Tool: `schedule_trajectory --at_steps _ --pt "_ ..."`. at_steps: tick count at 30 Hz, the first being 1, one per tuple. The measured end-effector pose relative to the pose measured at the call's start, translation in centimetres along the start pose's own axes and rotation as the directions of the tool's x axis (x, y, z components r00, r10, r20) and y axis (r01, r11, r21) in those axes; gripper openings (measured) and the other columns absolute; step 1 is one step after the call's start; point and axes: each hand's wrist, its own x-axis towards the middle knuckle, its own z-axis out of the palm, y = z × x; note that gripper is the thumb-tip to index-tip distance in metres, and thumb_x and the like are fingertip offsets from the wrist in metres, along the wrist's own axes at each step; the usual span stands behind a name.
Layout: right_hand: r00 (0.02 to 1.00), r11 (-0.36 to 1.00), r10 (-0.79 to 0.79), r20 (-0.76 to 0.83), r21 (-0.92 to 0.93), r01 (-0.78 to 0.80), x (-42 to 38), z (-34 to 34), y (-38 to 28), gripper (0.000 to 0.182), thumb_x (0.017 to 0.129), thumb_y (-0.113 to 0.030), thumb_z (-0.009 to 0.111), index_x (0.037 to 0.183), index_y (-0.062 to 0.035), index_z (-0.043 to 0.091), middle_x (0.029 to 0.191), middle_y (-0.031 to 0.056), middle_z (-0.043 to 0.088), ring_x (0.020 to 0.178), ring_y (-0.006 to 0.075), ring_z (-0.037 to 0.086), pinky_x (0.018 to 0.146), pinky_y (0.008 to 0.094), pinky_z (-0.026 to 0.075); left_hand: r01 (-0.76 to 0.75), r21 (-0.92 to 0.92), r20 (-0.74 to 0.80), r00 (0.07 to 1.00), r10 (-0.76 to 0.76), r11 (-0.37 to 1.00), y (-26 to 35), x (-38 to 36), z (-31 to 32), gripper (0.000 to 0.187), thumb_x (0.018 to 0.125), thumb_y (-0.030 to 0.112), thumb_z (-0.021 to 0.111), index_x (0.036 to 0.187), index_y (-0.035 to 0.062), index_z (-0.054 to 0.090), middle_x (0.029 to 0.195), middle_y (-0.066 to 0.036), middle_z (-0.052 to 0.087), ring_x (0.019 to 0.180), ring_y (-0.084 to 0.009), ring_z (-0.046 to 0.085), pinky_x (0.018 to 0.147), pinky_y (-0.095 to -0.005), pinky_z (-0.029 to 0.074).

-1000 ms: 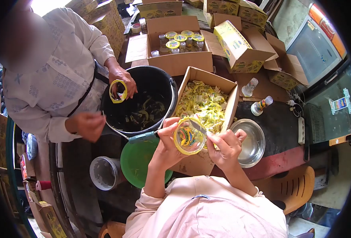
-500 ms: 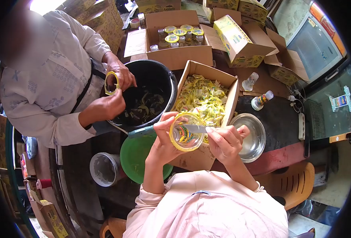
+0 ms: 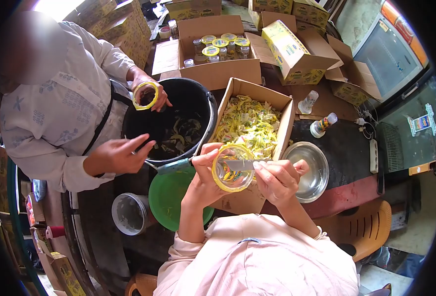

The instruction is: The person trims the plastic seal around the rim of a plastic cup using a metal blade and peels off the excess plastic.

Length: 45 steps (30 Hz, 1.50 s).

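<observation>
My left hand (image 3: 201, 183) is closed around the side of a clear glass (image 3: 226, 179) with a yellow band at its rim. The glass is tilted so its round opening faces me, and coloured print shows through its wall. In my right hand (image 3: 281, 183), thumb and fingers pinch a flat grey blade (image 3: 241, 165), which lies across the rim of the glass. Under and beyond my hands is a cardboard box (image 3: 288, 118) full of yellow plastic scraps (image 3: 252, 118). Just right of my right hand stands a clear round bowl (image 3: 321, 172).
Across from me, a co-worker holds another yellow-rimmed glass (image 3: 145, 95) over a black bucket (image 3: 211, 106). A green basin (image 3: 166, 197) and a grey bucket (image 3: 129, 213) are at left. Two glasses stand upside down at right. Behind is a carton (image 3: 220, 70) of yellow-topped glasses.
My blade has shifted slightly and its broad face shows more. The co-worker's one hand has come away from their glass, moving down and left, fingers spread.
</observation>
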Motion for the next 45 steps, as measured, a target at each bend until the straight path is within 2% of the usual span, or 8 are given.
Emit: schedule_trajectory --at_steps 4,18,19,22,26,30,40,45 --pt "1.0 1.0 -0.022 -0.01 -0.022 0.022 0.0 0.0 0.0 0.021 0.061 -0.006 0.075 0.077 -0.0173 0.067 0.07 -0.0088 0.06 0.064 0.0068 0.056 0.074 0.0317 0.024 -0.025 0.065 0.023 0.999 0.023 0.998 0.3 0.4 -0.2 0.09 0.057 0.004 0.083 0.117 0.0145 0.017 0.113 -0.021 0.041 0.105 -0.0282 0.048 0.084 -0.0369 0.047" --pt "0.996 0.994 0.085 0.008 0.074 -0.086 0.8 -0.3 0.4 0.02 0.062 -0.005 0.073 0.077 -0.0165 0.066 0.066 -0.0067 0.058 0.055 0.0079 0.051 0.067 0.03 0.026 0.019 -0.073 0.065 0.998 -0.014 0.997 -0.3 -0.3 0.2 0.094 0.055 0.011 0.085 0.121 0.0131 0.018 0.117 -0.017 0.037 0.107 -0.0275 0.047 0.087 -0.0374 0.046" --pt "0.988 0.98 0.145 0.047 0.127 -0.15 1.2 -0.3 0.4 0.019 0.062 -0.004 0.073 0.076 -0.0149 0.066 0.064 -0.0048 0.058 0.053 0.0097 0.05 0.066 0.0295 0.027 0.014 -0.069 0.065 0.998 -0.01 0.998 -0.5 -0.3 0.2 0.094 0.055 0.011 0.085 0.121 0.0129 0.017 0.117 -0.016 0.038 0.107 -0.027 0.047 0.088 -0.0373 0.046" --pt "0.961 0.952 0.273 0.046 0.132 -0.277 0.7 0.4 0.7 0.017 0.064 -0.002 0.071 0.075 -0.0133 0.066 0.061 -0.0037 0.058 0.053 0.0102 0.05 0.066 0.0289 0.027 0.138 -0.309 0.0 0.989 -0.145 0.941 -0.7 -1.0 0.7 0.092 0.058 0.013 0.084 0.121 0.0094 0.018 0.122 -0.018 0.036 0.11 -0.0272 0.046 0.091 -0.0387 0.044" --pt "0.905 0.872 0.425 -0.015 0.275 -0.405 0.7 -0.1 -0.4 0.014 0.065 -0.001 0.071 0.072 -0.0099 0.063 0.059 -0.0004 0.058 0.053 0.0102 0.05 0.067 0.0289 0.03 0.163 -0.357 -0.061 0.979 -0.197 0.92 -1.5 -1.4 1.1 0.091 0.059 0.005 0.079 0.125 0.0112 0.017 0.12 -0.011 0.039 0.111 -0.0222 0.047 0.093 -0.0377 0.044" --pt "0.933 0.909 0.355 -0.059 0.256 -0.329 0.5 0.3 -1.0 0.018 0.062 -0.004 0.074 0.071 -0.0158 0.064 0.057 -0.0039 0.056 0.051 0.0094 0.051 0.065 0.0272 0.031 0.164 -0.377 -0.079 0.975 -0.208 0.912 -1.4 -1.5 1.5 0.089 0.061 0.006 0.078 0.126 0.0111 0.018 0.12 -0.011 0.041 0.112 -0.0224 0.046 0.093 -0.0382 0.043" --pt "0.917 0.839 0.4 0.014 0.396 -0.372 0.9 0.4 -0.7 0.018 0.061 -0.003 0.075 0.074 -0.0126 0.066 0.057 -0.0034 0.056 0.051 0.0095 0.051 0.064 0.0268 0.03 0.2 -0.355 -0.009 0.976 -0.217 0.913 -0.8 -1.4 1.0 0.092 0.06 0.009 0.079 0.129 0.009 0.019 0.119 -0.012 0.043 0.112 -0.0232 0.047 0.094 -0.0392 0.042" --pt "0.915 0.843 0.402 0.038 0.375 -0.386 0.9 0.2 -0.8 0.017 0.062 -0.002 0.074 0.073 -0.0124 0.065 0.059 -0.0027 0.057 0.053 0.0104 0.052 0.064 0.0268 0.03 0.233 -0.33 0.034 0.971 -0.235 0.915 -0.6 -1.4 0.5 0.092 0.059 0.008 0.079 0.13 0.0081 0.019 0.118 -0.013 0.045 0.112 -0.0232 0.048 0.095 -0.0391 0.041"
